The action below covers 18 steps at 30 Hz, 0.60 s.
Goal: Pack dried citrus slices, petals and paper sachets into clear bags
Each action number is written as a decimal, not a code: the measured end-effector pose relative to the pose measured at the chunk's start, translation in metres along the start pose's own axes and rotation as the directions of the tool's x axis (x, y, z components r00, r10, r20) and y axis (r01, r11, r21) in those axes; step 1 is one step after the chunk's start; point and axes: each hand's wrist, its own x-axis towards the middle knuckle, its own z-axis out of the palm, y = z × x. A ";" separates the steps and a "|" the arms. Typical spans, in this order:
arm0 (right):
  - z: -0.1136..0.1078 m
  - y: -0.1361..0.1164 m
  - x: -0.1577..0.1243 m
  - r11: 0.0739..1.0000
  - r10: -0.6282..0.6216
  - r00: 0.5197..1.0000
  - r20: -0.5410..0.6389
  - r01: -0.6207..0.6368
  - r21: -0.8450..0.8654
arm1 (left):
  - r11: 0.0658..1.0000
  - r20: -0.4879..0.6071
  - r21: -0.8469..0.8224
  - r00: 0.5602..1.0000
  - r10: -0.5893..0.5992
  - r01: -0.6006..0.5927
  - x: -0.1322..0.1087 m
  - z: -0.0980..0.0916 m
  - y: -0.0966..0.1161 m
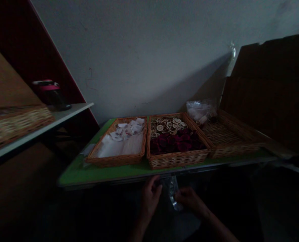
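Below the front edge of the green table (106, 171), in deep shadow, both my hands hold a small clear plastic pouch (173, 195). My left hand (151, 198) pinches its left side with curled fingers. My right hand (189, 200) grips its right side. On the table above them stand three wicker baskets: the left basket (114, 159) with white paper packets, the middle basket (176, 158) with dried citrus slices at the back and dark red petals in front, and the right basket (230, 148), mostly bare.
A crumpled clear bag (200, 111) lies at the back of the right basket. Dark cardboard (270, 90) leans at the right. At the left a white shelf (38, 129) carries another wicker basket (15, 122) and a pink-lidded dark container (50, 92). A grey wall stands behind.
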 end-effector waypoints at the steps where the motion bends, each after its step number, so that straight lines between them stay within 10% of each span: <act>1: 0.002 -0.001 0.000 1.000 0.000 1.000 -0.015 0.000 0.016 | 1.000 -0.022 -0.002 1.000 0.005 -0.005 -0.003 0.004 0.000; 18: 0.025 0.014 0.005 0.995 -0.040 0.996 -0.079 0.032 -0.100 | 0.996 -0.128 -0.030 0.988 -0.088 0.085 -0.029 0.056 -0.007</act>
